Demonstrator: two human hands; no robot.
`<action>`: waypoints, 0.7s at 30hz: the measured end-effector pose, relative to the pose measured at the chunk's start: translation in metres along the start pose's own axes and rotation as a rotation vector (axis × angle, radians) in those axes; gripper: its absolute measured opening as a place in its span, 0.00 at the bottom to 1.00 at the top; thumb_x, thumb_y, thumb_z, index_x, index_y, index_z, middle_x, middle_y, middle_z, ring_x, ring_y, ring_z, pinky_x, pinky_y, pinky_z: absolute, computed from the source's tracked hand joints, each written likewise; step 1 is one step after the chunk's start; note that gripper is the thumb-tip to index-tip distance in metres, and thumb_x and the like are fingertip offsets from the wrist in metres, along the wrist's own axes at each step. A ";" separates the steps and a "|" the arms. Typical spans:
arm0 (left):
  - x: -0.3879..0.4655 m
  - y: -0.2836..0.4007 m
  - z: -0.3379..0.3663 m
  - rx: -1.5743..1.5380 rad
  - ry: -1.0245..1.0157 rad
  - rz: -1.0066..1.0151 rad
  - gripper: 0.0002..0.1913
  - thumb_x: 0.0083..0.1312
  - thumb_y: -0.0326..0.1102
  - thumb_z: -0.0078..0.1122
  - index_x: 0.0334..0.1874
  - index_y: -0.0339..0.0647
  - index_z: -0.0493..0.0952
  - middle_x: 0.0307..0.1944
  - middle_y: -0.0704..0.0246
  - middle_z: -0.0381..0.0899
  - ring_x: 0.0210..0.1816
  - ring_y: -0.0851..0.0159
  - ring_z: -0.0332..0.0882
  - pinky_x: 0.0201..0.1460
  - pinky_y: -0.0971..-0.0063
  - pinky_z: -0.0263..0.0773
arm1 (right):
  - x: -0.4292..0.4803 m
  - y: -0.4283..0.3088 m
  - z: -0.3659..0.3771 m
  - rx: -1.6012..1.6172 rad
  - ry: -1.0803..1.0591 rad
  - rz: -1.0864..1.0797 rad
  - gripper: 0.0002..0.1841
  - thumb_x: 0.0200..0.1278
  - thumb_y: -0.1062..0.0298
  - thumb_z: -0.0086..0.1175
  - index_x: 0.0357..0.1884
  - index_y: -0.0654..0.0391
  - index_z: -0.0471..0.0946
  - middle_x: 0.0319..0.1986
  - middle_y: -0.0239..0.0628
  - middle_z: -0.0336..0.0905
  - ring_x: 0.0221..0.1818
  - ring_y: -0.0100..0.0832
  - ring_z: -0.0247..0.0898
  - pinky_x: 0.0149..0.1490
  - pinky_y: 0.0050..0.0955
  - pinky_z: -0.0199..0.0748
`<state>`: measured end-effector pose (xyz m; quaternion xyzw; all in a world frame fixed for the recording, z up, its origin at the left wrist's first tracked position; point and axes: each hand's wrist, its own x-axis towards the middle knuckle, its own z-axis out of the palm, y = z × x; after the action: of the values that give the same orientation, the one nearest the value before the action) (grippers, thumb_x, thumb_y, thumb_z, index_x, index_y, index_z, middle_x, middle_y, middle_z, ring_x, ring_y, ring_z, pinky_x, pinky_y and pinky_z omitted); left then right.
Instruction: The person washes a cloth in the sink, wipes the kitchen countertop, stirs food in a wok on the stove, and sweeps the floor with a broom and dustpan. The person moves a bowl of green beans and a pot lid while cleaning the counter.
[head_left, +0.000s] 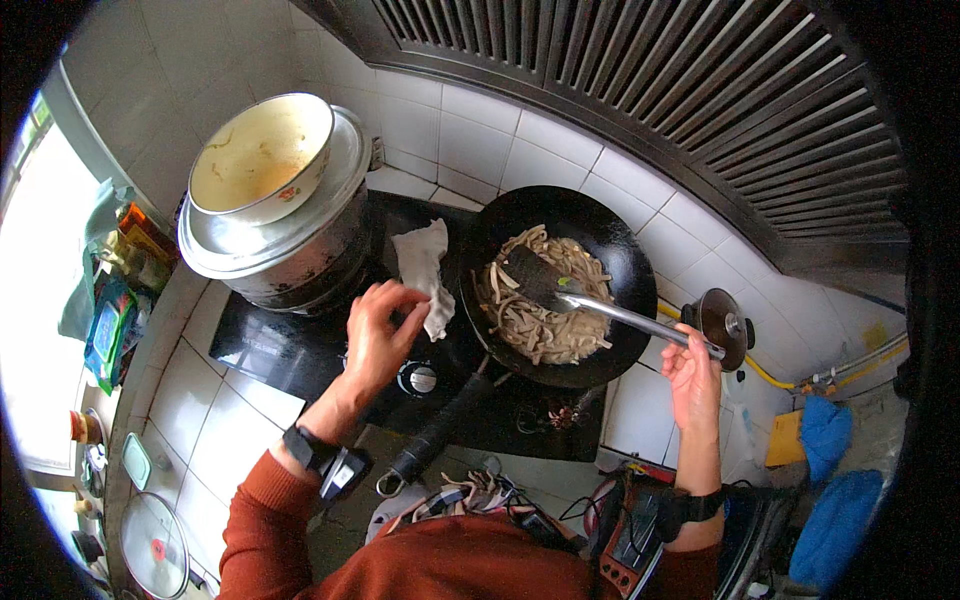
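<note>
A black wok (555, 202) stands on the right side of the gas hob, with sliced strips of food (555, 337) in its sauce. My right hand (691, 367) grips the metal handle of a spatula (622, 315), whose wide blade lies on the food. A small green piece rests on the blade. Over the hob, left of the wok, my left hand (386, 330) is raised with thumb and fingers curved towards each other, nothing seen between them. Just beyond its fingertips lies a crumpled pale cloth (425, 274). The wok's long dark handle (442, 427) points towards me.
A large metal pot with a lid (345, 187) stands at the hob's left, an enamel bowl (259, 165) on top. A glass lid (154, 544) is at the lower left. A small lidded pot (724, 319) stands right of the wok. The range hood (637, 90) hangs above.
</note>
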<state>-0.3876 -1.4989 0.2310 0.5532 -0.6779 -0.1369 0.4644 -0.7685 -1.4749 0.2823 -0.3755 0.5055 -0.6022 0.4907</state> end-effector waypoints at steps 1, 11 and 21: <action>0.013 0.006 0.003 -0.036 -0.023 -0.002 0.04 0.54 0.31 0.60 0.30 0.40 0.78 0.25 0.67 0.75 0.31 0.61 0.73 0.34 0.68 0.67 | -0.002 -0.002 -0.001 -0.012 -0.004 0.002 0.16 0.65 0.59 0.47 0.45 0.61 0.73 0.23 0.34 0.74 0.23 0.23 0.66 0.31 0.21 0.65; 0.062 0.024 0.027 -0.177 -0.252 -0.076 0.06 0.56 0.34 0.59 0.32 0.40 0.78 0.28 0.66 0.81 0.32 0.63 0.79 0.36 0.72 0.73 | -0.013 -0.014 -0.008 -0.042 -0.050 -0.026 0.17 0.65 0.57 0.45 0.47 0.59 0.72 0.24 0.33 0.73 0.24 0.23 0.65 0.32 0.20 0.64; 0.074 0.009 0.039 -0.297 -0.435 -0.275 0.10 0.53 0.35 0.64 0.30 0.35 0.77 0.25 0.67 0.79 0.27 0.72 0.75 0.34 0.77 0.71 | -0.017 -0.018 -0.002 -0.034 -0.086 -0.089 0.15 0.66 0.60 0.45 0.44 0.61 0.74 0.23 0.37 0.74 0.21 0.25 0.67 0.28 0.22 0.65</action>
<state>-0.4204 -1.5732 0.2518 0.5236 -0.6528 -0.4113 0.3612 -0.7704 -1.4582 0.2999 -0.4315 0.4771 -0.5980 0.4781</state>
